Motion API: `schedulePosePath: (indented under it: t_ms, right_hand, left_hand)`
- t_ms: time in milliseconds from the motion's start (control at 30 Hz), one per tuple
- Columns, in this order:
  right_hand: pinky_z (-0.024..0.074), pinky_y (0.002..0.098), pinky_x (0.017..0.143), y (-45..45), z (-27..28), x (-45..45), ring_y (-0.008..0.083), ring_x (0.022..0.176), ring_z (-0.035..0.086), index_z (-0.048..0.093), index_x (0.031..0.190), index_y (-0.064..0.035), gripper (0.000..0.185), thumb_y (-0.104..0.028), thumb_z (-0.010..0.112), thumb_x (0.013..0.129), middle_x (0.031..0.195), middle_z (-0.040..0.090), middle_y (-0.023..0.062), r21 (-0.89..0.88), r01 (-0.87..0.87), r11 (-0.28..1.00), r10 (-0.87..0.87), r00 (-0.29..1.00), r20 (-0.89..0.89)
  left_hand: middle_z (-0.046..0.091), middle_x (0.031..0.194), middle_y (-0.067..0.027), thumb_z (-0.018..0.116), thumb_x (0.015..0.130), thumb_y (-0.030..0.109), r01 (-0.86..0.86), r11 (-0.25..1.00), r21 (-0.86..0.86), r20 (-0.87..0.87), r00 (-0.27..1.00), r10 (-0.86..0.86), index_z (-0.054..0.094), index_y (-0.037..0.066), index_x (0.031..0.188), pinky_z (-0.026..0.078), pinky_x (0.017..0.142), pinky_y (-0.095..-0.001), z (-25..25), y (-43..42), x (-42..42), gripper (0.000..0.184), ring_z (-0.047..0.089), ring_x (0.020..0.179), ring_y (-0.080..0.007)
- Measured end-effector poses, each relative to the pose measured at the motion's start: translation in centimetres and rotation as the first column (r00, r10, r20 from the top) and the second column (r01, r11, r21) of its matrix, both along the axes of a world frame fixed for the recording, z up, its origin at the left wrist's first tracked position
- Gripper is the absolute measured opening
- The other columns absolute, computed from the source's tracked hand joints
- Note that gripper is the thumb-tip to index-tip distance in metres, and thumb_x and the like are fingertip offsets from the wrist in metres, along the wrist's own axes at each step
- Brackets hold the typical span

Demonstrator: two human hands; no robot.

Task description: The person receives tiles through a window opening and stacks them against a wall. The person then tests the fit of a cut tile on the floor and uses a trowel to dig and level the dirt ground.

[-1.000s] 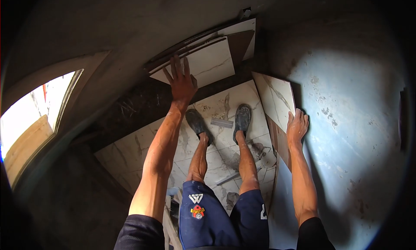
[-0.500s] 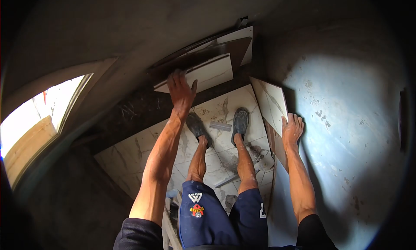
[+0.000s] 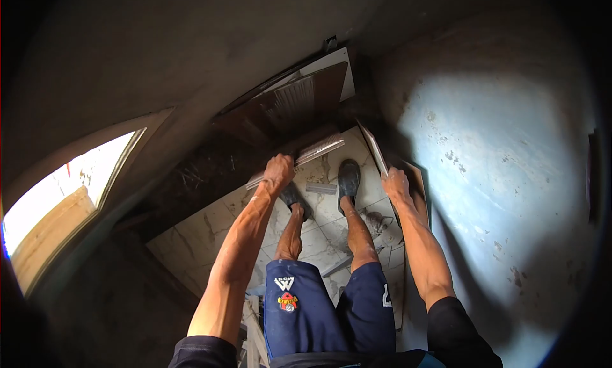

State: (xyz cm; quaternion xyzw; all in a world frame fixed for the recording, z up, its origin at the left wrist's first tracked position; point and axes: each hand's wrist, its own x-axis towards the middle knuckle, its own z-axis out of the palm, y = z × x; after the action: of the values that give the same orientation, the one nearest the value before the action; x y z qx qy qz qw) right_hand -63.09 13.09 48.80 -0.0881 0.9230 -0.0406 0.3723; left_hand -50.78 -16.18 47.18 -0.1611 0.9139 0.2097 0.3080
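Your left hand, at the centre of the frame, has its fingers curled together over the near edge of the left-hand tile; the thumb's place you cannot tell from here. That tile tilts nearly edge-on, running from just left of the hand up toward the right. Your right hand, right of centre, closes on the near end of the right-hand tile, also nearly edge-on, its far end pointing up the frame. Just beside that hand, on its right, stands a brown-faced panel. Below the left-hand tile, a grey bar lies on the marble-patterned floor between your dark shoes. Farther out, at upper centre, brown-backed tiles lean against the dark wall, a white one showing behind them. The pale blue wall fills the right; a bright opening sits at left.
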Motion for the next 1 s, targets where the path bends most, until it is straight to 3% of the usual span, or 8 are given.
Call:
schedulePosePath:
  t_ms: [300, 400, 467, 500, 600, 800, 900, 1000]
  right_hand:
    - [0.0469, 0.0453, 0.065, 1.6, 5.9, 0.0, 0.0414, 0.072, 0.056, 0.058, 0.085, 0.0027, 0.021, -0.016, 0.053, 0.078, 0.072, 0.057, 0.0264, -0.074, 0.04, 0.996, -0.041, 0.999, -0.019]
    - [0.046, 0.0445, 0.063, 2.4, 9.3, 0.5, 0.0405, 0.073, 0.056, 0.058, 0.094, 0.0015, 0.023, -0.016, 0.053, 0.079, 0.072, 0.057, 0.026, -0.165, 0.076, 0.983, -0.082, 0.996, -0.032]
    - [0.0452, 0.0431, 0.06, 3.5, 11.7, 1.4, 0.0391, 0.071, 0.058, 0.059, 0.089, 0.0033, 0.022, -0.016, 0.053, 0.079, 0.073, 0.057, 0.027, -0.287, -0.015, 0.958, -0.018, 0.994, -0.111]
    - [0.0455, 0.0416, 0.061, 2.6, 14.5, 1.5, 0.0366, 0.07, 0.059, 0.059, 0.086, 0.0049, 0.021, -0.014, 0.054, 0.079, 0.074, 0.058, 0.0259, -0.348, 0.136, 0.928, -0.147, 0.989, -0.007]
    - [0.0446, 0.0418, 0.068, 4.6, 16.7, 2.4, 0.0367, 0.072, 0.059, 0.056, 0.084, 0.0133, 0.027, -0.012, 0.057, 0.077, 0.078, 0.059, 0.0259, -0.444, 0.065, 0.893, -0.084, 0.996, -0.023]
    - [0.0389, 0.0446, 0.08, 5.7, 21.1, 3.6, 0.0395, 0.088, 0.05, 0.048, 0.091, 0.0153, 0.051, -0.029, 0.065, 0.072, 0.093, 0.05, 0.0296, -0.204, -0.11, 0.973, 0.097, 0.993, -0.072]
    - [0.041, 0.0433, 0.079, 4.8, 22.8, 2.5, 0.0389, 0.085, 0.052, 0.051, 0.092, 0.0152, 0.046, -0.021, 0.065, 0.069, 0.091, 0.053, 0.028, -0.131, -0.338, 0.932, 0.326, 0.94, -0.103]
    - [0.0449, 0.037, 0.071, 2.7, 25.1, 3.0, 0.0328, 0.077, 0.059, 0.058, 0.089, 0.0108, 0.035, -0.015, 0.06, 0.066, 0.085, 0.06, 0.024, -0.217, -0.325, 0.92, 0.338, 0.941, 0.026]
  left_hand:
    - [0.057, 0.08, -0.0197, 0.056, 0.067, 0.013, -0.026, 1.0, 0.006, 0.028, 0.999, 0.025, 0.06, 0.001, 0.081, 0.048, 0.066, -0.0404, 2.2, 0.3, 1.0, 0.018, 0.058, 0.075, -0.0341]
    - [0.057, 0.078, -0.02, 0.056, 0.067, 0.013, -0.113, 0.993, 0.033, -0.085, 0.99, 0.116, 0.06, 0.006, 0.085, 0.048, 0.065, -0.0405, 7.0, 0.4, 2.5, 0.02, 0.058, 0.073, -0.0344]
    - [0.06, 0.08, -0.0216, 0.055, 0.069, 0.012, -0.219, 0.97, 0.11, 0.14, 0.969, 0.203, 0.058, 0.008, 0.1, 0.05, 0.063, -0.0418, 10.4, -0.7, 4.2, 0.031, 0.06, 0.074, -0.0339]
    - [0.06, 0.082, -0.0207, 0.053, 0.071, 0.012, -0.251, 0.962, 0.104, 0.078, 0.967, 0.244, 0.058, 0.009, 0.102, 0.05, 0.066, -0.0418, 12.7, -0.7, 5.9, 0.032, 0.06, 0.076, -0.0345]
    - [0.058, 0.082, -0.0189, 0.048, 0.073, 0.011, -0.419, 0.897, 0.142, -0.089, 0.897, 0.433, 0.06, 0.008, 0.092, 0.046, 0.07, -0.0437, 19.0, -0.4, 12.5, 0.023, 0.057, 0.082, -0.035]
    - [0.059, 0.061, -0.0124, 0.06, 0.057, 0.012, -0.722, 0.691, 0.037, -0.269, 0.659, 0.703, 0.057, 0.006, 0.06, 0.047, 0.05, -0.0395, 27.0, 2.1, 25.0, 0.007, 0.06, 0.057, -0.0304]
    - [0.058, 0.065, -0.0134, 0.055, 0.063, 0.011, -0.87, 0.481, 0.105, -0.22, 0.452, 0.865, 0.059, 0.008, 0.067, 0.047, 0.057, -0.0408, 29.4, 3.3, 28.4, 0.007, 0.059, 0.065, -0.0315]
    - [0.058, 0.074, -0.0188, 0.051, 0.067, 0.008, -0.951, 0.296, 0.094, -0.286, 0.259, 0.922, 0.06, 0.004, 0.077, 0.048, 0.065, -0.0434, 30.4, 5.7, 33.1, 0.013, 0.058, 0.075, -0.0359]
